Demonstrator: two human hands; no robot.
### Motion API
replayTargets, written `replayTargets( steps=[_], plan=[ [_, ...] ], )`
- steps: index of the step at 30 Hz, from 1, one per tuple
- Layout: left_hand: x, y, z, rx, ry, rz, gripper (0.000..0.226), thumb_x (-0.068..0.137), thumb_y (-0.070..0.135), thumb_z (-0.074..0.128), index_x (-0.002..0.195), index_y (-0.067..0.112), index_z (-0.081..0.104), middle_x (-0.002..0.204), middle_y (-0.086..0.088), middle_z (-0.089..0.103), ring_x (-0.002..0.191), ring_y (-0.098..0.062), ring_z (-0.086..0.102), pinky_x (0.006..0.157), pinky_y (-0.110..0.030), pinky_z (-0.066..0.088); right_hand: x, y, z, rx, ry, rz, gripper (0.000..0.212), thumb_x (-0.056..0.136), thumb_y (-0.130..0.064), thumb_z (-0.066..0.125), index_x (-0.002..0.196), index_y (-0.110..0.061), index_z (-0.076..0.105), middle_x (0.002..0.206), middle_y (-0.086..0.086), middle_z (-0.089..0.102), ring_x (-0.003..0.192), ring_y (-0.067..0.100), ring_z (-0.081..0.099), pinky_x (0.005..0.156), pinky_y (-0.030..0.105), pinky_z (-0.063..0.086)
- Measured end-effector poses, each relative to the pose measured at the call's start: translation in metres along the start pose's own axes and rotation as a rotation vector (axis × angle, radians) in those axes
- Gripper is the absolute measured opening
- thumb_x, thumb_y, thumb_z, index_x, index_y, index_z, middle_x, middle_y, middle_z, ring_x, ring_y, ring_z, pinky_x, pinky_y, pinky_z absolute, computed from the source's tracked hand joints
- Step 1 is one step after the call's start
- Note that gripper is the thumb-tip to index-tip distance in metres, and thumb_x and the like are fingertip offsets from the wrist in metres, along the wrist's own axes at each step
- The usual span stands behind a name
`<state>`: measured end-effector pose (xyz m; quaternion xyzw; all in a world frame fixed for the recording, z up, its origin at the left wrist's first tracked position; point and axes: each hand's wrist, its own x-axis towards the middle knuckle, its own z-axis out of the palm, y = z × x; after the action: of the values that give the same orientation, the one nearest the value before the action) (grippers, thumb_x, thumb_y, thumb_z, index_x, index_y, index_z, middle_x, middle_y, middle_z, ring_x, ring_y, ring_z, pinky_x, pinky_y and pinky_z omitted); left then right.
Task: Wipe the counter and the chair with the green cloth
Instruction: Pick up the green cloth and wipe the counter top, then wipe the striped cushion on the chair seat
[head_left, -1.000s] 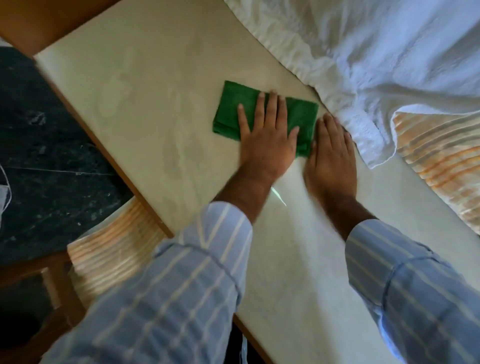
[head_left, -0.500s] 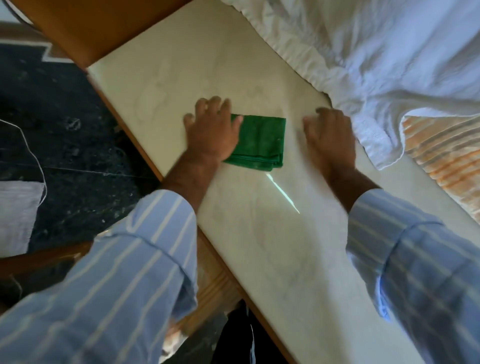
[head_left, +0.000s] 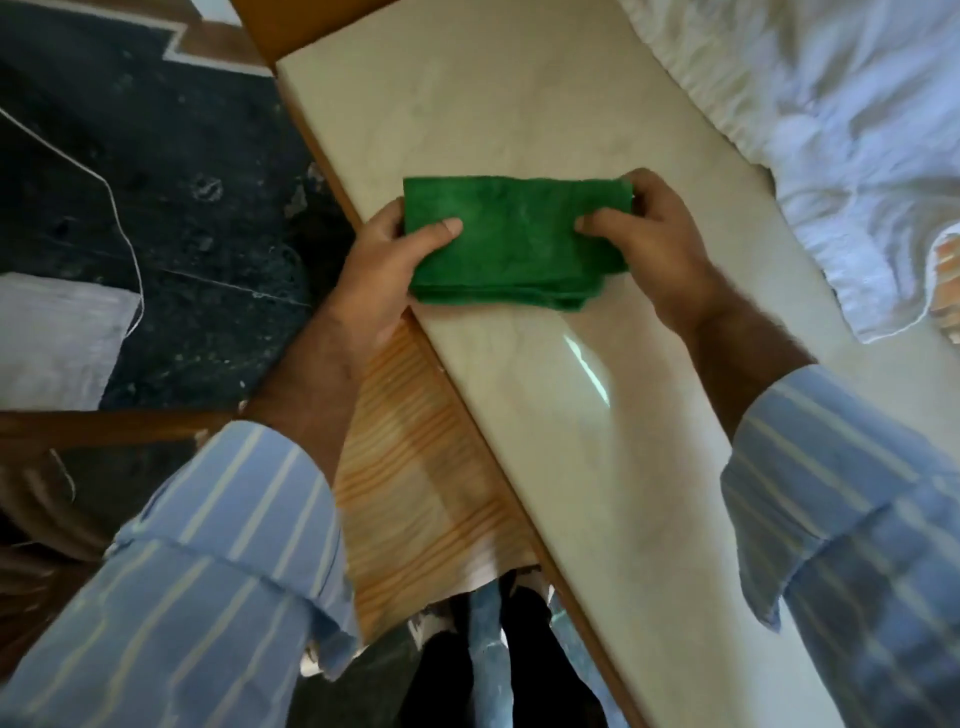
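The folded green cloth (head_left: 511, 241) is held a little above the near edge of the pale stone counter (head_left: 519, 119). My left hand (head_left: 387, 270) grips its left end, thumb on top. My right hand (head_left: 652, 244) pinches its right end, thumb on top too. The cloth is stretched flat between both hands, with its lower folds hanging toward the counter. A dark wooden chair frame (head_left: 104, 431) shows at the lower left, mostly hidden by my left sleeve.
A crumpled white sheet (head_left: 831, 130) covers the counter's far right side. An orange striped cloth (head_left: 415, 478) hangs below the counter's wooden edge. Dark stone floor (head_left: 171, 208) lies left, with a thin white cord and a grey cloth (head_left: 57, 338).
My left hand was pressing the cloth flat on the counter and sliding it left. Now both hands have picked it up by its ends near the counter's edge.
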<state>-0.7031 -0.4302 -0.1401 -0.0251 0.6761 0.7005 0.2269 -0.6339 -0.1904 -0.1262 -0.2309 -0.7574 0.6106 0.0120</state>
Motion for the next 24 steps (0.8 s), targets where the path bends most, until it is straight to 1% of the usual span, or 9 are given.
replayTargets(
  steps=[3,5,7,8,10,12,17,21,24],
  plan=[
    [-0.021,0.003,-0.037,-0.072,0.079,0.082,0.034,0.094,0.010,0.067,0.126,0.003,0.060,0.123,-0.018,0.070,0.110,-0.034,0.070,0.091,-0.048,0.058,-0.008,-0.017,0.046,0.134,-0.058,-0.020,0.015,0.093,-0.015,0.071,0.099,-0.021,0.059,0.105,0.003,0.070,0.101,0.023,0.075,0.085,0.039,0.063],
    [-0.036,0.004,-0.067,-0.037,0.165,0.135,0.028,0.095,0.013,0.067,0.121,0.009,0.060,0.117,-0.011,0.072,0.104,-0.030,0.072,0.076,-0.043,0.062,-0.015,-0.026,0.081,0.121,-0.100,-0.036,0.015,0.094,-0.023,0.071,0.100,-0.026,0.057,0.107,0.002,0.072,0.107,0.028,0.076,0.084,0.043,0.064],
    [-0.052,-0.003,-0.103,-0.004,0.240,0.143,0.020,0.096,0.016,0.066,0.115,0.019,0.060,0.112,-0.003,0.073,0.098,-0.026,0.074,0.061,-0.038,0.061,-0.026,-0.029,0.121,0.022,-0.126,-0.096,0.019,0.093,-0.031,0.072,0.104,-0.026,0.057,0.104,-0.002,0.074,0.103,0.026,0.077,0.080,0.042,0.065],
    [-0.059,-0.010,-0.122,0.002,0.277,0.138,0.020,0.096,0.016,0.066,0.114,0.020,0.060,0.113,-0.003,0.073,0.099,-0.026,0.074,0.061,-0.038,0.061,-0.033,-0.028,0.141,-0.037,-0.125,-0.126,0.024,0.093,-0.033,0.073,0.109,-0.023,0.059,0.102,-0.004,0.073,0.100,0.024,0.076,0.080,0.042,0.065],
    [-0.069,-0.031,-0.157,0.005,0.362,0.132,0.024,0.094,0.014,0.067,0.118,0.015,0.061,0.117,-0.006,0.073,0.103,-0.027,0.073,0.074,-0.042,0.062,-0.045,-0.017,0.178,-0.106,-0.120,-0.148,0.032,0.091,-0.033,0.076,0.115,-0.018,0.062,0.100,-0.005,0.074,0.098,0.022,0.076,0.082,0.044,0.064],
    [-0.076,-0.058,-0.189,0.030,0.437,0.108,0.030,0.093,0.011,0.068,0.122,0.006,0.061,0.116,-0.009,0.073,0.105,-0.024,0.072,0.085,-0.039,0.059,-0.054,0.005,0.215,-0.139,-0.130,-0.131,0.036,0.088,-0.032,0.077,0.119,-0.018,0.065,0.106,-0.003,0.076,0.100,0.019,0.076,0.090,0.045,0.063],
    [-0.074,-0.148,-0.237,0.149,0.470,-0.037,0.023,0.095,0.007,0.064,0.117,0.007,0.064,0.103,0.001,0.072,0.088,-0.007,0.071,0.078,-0.022,0.056,-0.060,0.096,0.279,-0.168,-0.152,0.005,0.032,0.096,-0.010,0.072,0.128,-0.008,0.067,0.114,0.002,0.072,0.109,0.020,0.071,0.100,0.043,0.059],
    [-0.060,-0.228,-0.254,0.286,0.420,-0.168,0.026,0.087,0.012,0.070,0.113,0.010,0.068,0.107,-0.006,0.073,0.097,-0.023,0.070,0.092,-0.042,0.057,-0.062,0.181,0.304,-0.239,-0.099,0.141,0.035,0.095,-0.008,0.073,0.129,-0.003,0.069,0.112,0.009,0.072,0.112,0.030,0.071,0.101,0.048,0.058],
    [-0.046,-0.275,-0.260,0.398,0.368,-0.217,0.031,0.079,0.025,0.076,0.107,0.010,0.073,0.105,-0.006,0.076,0.096,-0.023,0.072,0.089,-0.045,0.058,-0.057,0.231,0.307,-0.287,-0.052,0.181,0.034,0.087,-0.016,0.080,0.119,-0.005,0.075,0.112,0.017,0.078,0.102,0.030,0.075,0.094,0.049,0.061]
  ],
)
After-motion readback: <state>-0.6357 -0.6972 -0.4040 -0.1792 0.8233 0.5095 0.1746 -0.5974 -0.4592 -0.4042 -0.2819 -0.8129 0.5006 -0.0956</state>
